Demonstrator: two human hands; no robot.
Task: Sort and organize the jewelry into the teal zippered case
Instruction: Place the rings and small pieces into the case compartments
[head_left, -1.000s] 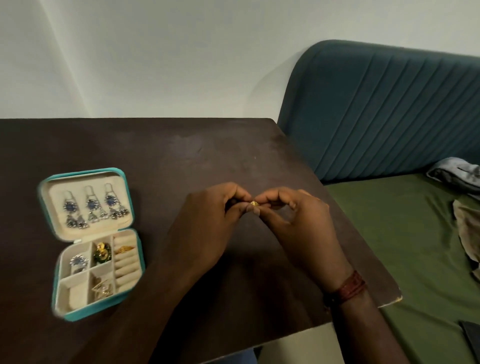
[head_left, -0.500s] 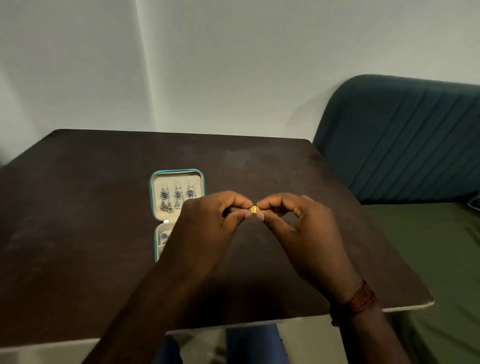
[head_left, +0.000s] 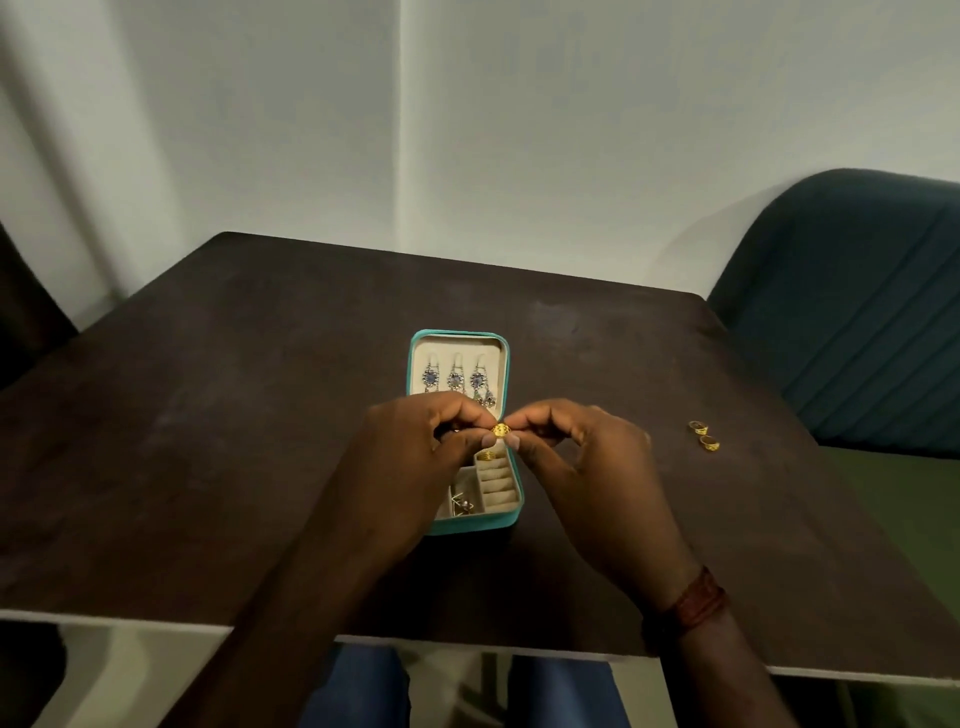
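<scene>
teal case left compartments hidden behind left hand; its grip and right hand grip both pinch small patterned gold ring over case centre; spare rings on table, 3 o'clock

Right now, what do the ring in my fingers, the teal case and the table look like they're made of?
The ring, pinched by left hand and right hand: yellow metal, gold or gold-plated by its glint. The teal case: matte shell, perhaps faux leather or fabric; its cream lining looks velvety, without glare. The table: dark brown laminate or wood, matte, with a pale edge.
</scene>
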